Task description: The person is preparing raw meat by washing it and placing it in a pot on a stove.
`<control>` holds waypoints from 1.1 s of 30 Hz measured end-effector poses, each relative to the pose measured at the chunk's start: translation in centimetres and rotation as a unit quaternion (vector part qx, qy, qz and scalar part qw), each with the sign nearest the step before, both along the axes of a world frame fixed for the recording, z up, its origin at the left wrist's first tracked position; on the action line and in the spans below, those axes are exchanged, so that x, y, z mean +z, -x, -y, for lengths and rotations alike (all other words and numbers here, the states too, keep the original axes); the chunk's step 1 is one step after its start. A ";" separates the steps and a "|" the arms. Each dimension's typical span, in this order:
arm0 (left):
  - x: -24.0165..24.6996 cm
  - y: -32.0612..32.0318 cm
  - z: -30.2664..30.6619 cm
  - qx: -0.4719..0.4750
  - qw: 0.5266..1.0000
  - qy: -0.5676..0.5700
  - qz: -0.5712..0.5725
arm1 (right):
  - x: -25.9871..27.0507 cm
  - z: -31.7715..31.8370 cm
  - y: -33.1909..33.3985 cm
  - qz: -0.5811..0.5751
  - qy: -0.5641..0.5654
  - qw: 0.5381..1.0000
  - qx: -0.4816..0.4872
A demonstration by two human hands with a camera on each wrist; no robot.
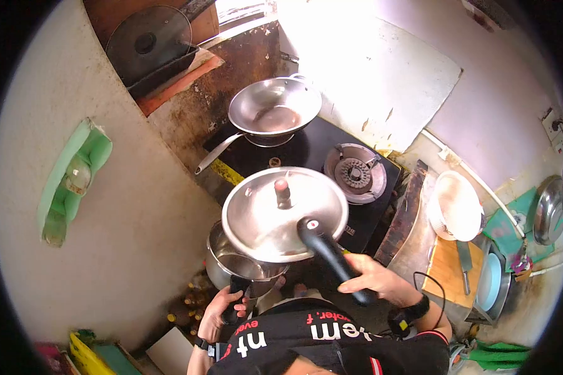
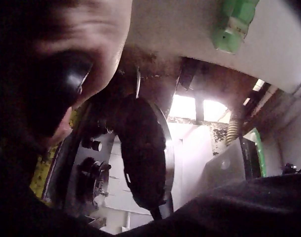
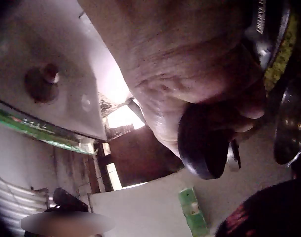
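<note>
My right hand [image 1: 375,275] grips the long black handle [image 1: 331,253] of a round steel pressure cooker lid [image 1: 256,219]. The lid is lifted apart from its pot, its outer face and brown-tipped knob [image 1: 283,190] turned up in the head view. Below and left of it is the steel cooker pot [image 1: 218,267], with its inside partly visible. My left hand [image 1: 222,309] holds the pot's black handle [image 1: 236,286]. In the left wrist view the lid [image 2: 143,153] appears nearly edge-on. The handle's rounded end [image 3: 204,143] sticks out of my fist in the right wrist view.
Ahead, a steel wok [image 1: 275,106] sits on the black gas stove [image 1: 231,150], beside a bare burner [image 1: 355,174]. On the right counter are a white basin [image 1: 455,206], a wooden board [image 1: 447,269] and a cleaver [image 1: 464,257]. Bottles [image 1: 194,297] stand low at left.
</note>
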State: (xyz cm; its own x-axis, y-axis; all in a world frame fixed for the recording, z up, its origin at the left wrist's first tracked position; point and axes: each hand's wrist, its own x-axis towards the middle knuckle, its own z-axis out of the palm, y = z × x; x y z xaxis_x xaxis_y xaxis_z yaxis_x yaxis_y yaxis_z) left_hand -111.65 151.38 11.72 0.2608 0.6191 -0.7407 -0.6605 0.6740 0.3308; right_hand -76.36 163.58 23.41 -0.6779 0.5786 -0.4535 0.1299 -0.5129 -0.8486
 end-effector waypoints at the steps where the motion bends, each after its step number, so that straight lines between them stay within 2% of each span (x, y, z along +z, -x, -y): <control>1: -0.4 0.8 -0.3 0.004 1.000 -0.001 -0.002 | 1.3 -0.2 0.3 0.007 -0.014 1.000 -0.023; 3: -0.6 1.8 -0.9 0.026 0.999 0.002 0.026 | 1.8 -1.8 1.2 0.028 -0.086 0.994 -0.065; 4: -0.7 2.5 -1.1 0.035 0.999 0.006 0.039 | 4.0 -3.0 3.7 -0.023 -0.118 0.986 -0.117; 5: -1.1 3.3 -1.2 0.029 0.998 0.009 0.047 | 3.8 -5.0 4.9 -0.017 -0.099 0.988 -0.120; 6: -1.6 4.1 -1.3 0.024 0.998 0.011 0.055 | 2.1 -7.6 5.9 0.017 -0.167 0.976 -0.138; 7: -2.0 4.9 -1.4 0.020 0.998 0.013 0.061 | 1.5 -10.1 7.8 0.037 -0.178 0.970 -0.159; 8: -1.9 5.6 -1.5 0.015 0.998 0.011 0.063 | 1.0 -12.8 10.0 0.010 -0.200 0.964 -0.176; 11: -1.0 6.8 -2.0 -0.004 0.998 0.011 0.062 | -2.3 -21.5 14.9 -0.006 -0.185 0.965 -0.188; 12: -1.1 7.2 -2.2 -0.008 0.997 0.013 0.069 | -3.5 -23.9 16.2 -0.039 -0.130 0.968 -0.210; 14: -0.9 7.7 -2.8 -0.019 0.996 0.034 0.083 | -6.2 -27.8 18.8 -0.050 -0.117 0.960 -0.249; 17: 0.1 8.1 -4.0 -0.066 0.995 0.049 0.052 | -8.8 -30.8 21.7 0.008 -0.071 0.961 -0.268; 19: -0.1 8.4 -4.7 -0.089 0.994 0.031 0.062 | -9.6 -31.7 23.0 0.067 -0.080 0.951 -0.292; 22: 0.5 8.3 -5.7 -0.112 0.992 0.016 0.063 | -12.3 -33.2 23.5 0.066 -0.081 0.951 -0.291; 24: 0.7 8.1 -6.4 -0.133 0.989 0.018 0.068 | -14.0 -33.8 23.7 0.090 -0.134 0.943 -0.292; 26: 1.0 7.9 -7.1 -0.156 0.986 0.034 0.052 | -13.0 -33.4 23.6 0.182 -0.160 0.930 -0.277; 30: 0.8 8.1 -8.1 -0.220 0.973 0.017 0.063 | -9.2 -28.3 20.1 0.210 -0.245 0.928 -0.188; 31: 2.6 7.5 -8.6 -0.232 0.971 0.053 0.014 | -8.2 -25.8 18.3 0.209 -0.257 0.923 -0.195; 33: 3.2 7.9 -8.8 -0.282 0.959 0.042 0.014 | -6.8 -19.7 14.1 0.196 -0.292 0.913 -0.205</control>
